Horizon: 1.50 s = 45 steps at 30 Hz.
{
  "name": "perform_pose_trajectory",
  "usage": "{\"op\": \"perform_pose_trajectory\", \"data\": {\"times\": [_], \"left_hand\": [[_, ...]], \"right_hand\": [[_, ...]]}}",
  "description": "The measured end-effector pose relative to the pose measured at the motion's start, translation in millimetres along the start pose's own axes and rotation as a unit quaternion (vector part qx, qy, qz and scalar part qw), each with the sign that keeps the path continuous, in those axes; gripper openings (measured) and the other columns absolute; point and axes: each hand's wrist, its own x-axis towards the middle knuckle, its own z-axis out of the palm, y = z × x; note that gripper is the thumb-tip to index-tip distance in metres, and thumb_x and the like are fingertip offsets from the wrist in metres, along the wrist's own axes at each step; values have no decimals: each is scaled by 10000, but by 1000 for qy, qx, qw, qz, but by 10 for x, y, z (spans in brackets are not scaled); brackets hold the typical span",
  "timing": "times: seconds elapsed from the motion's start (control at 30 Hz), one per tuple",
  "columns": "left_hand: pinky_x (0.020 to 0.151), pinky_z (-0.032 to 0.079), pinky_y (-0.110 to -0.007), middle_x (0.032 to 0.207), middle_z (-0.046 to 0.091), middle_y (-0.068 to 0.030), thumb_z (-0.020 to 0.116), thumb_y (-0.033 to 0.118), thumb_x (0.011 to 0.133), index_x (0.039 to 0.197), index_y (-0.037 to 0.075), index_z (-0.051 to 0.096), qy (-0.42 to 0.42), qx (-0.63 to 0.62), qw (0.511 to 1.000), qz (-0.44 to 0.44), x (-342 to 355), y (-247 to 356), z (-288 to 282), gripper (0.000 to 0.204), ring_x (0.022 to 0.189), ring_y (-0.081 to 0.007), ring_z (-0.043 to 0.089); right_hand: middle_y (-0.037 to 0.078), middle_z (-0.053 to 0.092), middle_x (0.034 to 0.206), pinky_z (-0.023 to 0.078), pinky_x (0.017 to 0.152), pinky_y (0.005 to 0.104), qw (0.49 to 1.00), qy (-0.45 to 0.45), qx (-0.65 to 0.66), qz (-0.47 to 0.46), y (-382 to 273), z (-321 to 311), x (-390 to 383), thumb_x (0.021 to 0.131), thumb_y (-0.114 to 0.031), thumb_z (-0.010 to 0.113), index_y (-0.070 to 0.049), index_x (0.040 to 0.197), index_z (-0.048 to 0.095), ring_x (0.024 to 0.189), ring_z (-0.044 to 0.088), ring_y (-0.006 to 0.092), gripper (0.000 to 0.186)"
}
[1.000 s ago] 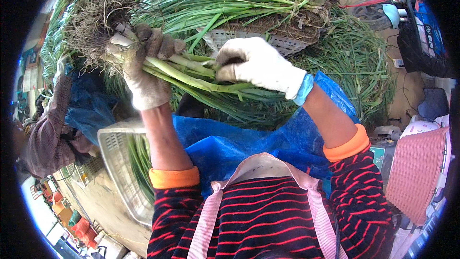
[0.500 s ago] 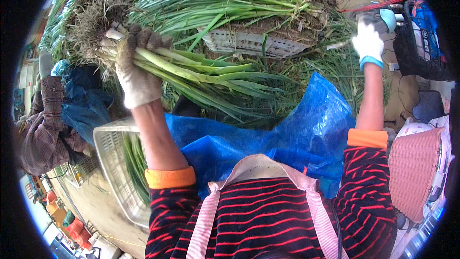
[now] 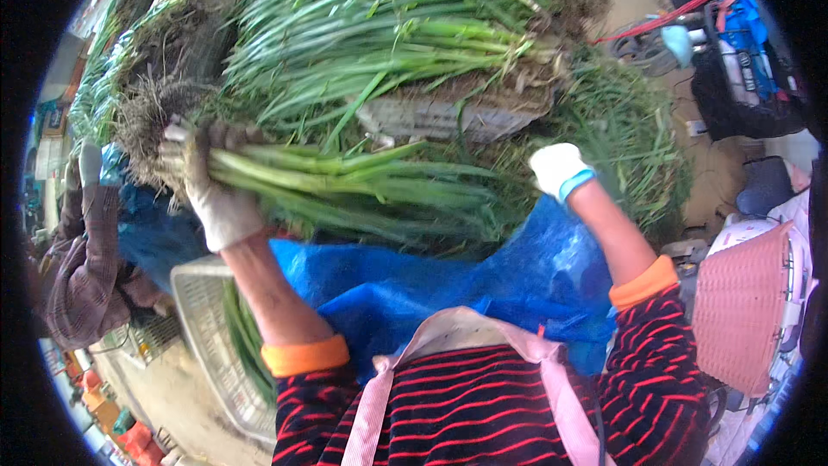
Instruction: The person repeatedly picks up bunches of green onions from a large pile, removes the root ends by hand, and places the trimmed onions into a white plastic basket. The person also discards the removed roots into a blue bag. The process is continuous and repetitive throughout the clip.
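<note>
My left hand (image 3: 207, 173), in a soiled white glove, grips a bundle of green leeks (image 3: 345, 173) near its pale ends and tangled muddy roots (image 3: 151, 125); the leaves stretch rightward. My right hand (image 3: 556, 168), in a white glove with a light blue cuff, is apart from that bundle, over the edge of a blue plastic sheet (image 3: 448, 293) beside loose trimmed leaves (image 3: 638, 129). It is blurred and its fingers are not clear. Behind, long leeks (image 3: 379, 9) lie heaped on a white slotted crate (image 3: 444, 121) with soil on it.
A white basket (image 3: 198, 319) with greens stands at lower left. A person's plaid sleeve and gloved hand (image 3: 95, 242) are at far left, near more stacked leeks. A pink woven basket (image 3: 737, 311) is at right, below a black bag (image 3: 750, 69) and red cord (image 3: 655, 13).
My right hand let go of the bundle, swung out to the upper right, then came back down and leftward. My left hand, still holding the leeks, moved left and downward in view.
</note>
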Motion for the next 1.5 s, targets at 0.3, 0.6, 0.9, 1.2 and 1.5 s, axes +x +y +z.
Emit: {"op": "perform_pose_trajectory", "data": {"times": [0.3,0.6,0.9,1.2,1.5], "left_hand": [[895,486,-404,1021,639,-157,661,286,839,1049,-3,599,71,71,991,-83,-203,-323,465,362,955,-269,613],[673,511,-361,858,587,-71,690,346,785,1096,50,541,71,177,968,-162,-270,-354,304,454,712,-215,580],[665,512,-341,854,570,-55,706,290,811,1090,79,512,140,182,967,-114,-331,-413,550,400,707,-190,570],[720,507,-352,814,512,-27,650,202,804,1021,104,499,74,226,962,-135,-301,-510,239,282,727,-171,520],[707,497,-341,809,518,-31,655,183,781,1044,96,496,69,225,966,-103,-248,-573,377,320,717,-177,530]], "right_hand": [[253,313,1452,300,1100,359,801,172,458,-346,-1179,-388,-428,867,-437,538,-58,1472,210,1330,362,326,786],[162,644,1080,478,862,413,867,428,255,25,667,-709,154,838,-381,564,-77,1053,658,997,605,332,385],[114,684,966,496,768,358,724,612,301,108,895,-1213,637,849,-282,606,-114,1042,678,885,656,281,267],[127,653,1072,487,844,444,828,521,82,189,1909,-1597,1398,804,-262,549,-120,1082,630,995,618,321,323],[163,674,995,476,857,389,832,455,315,21,1685,-1465,929,817,-359,628,-22,1128,624,948,639,278,459]]}}
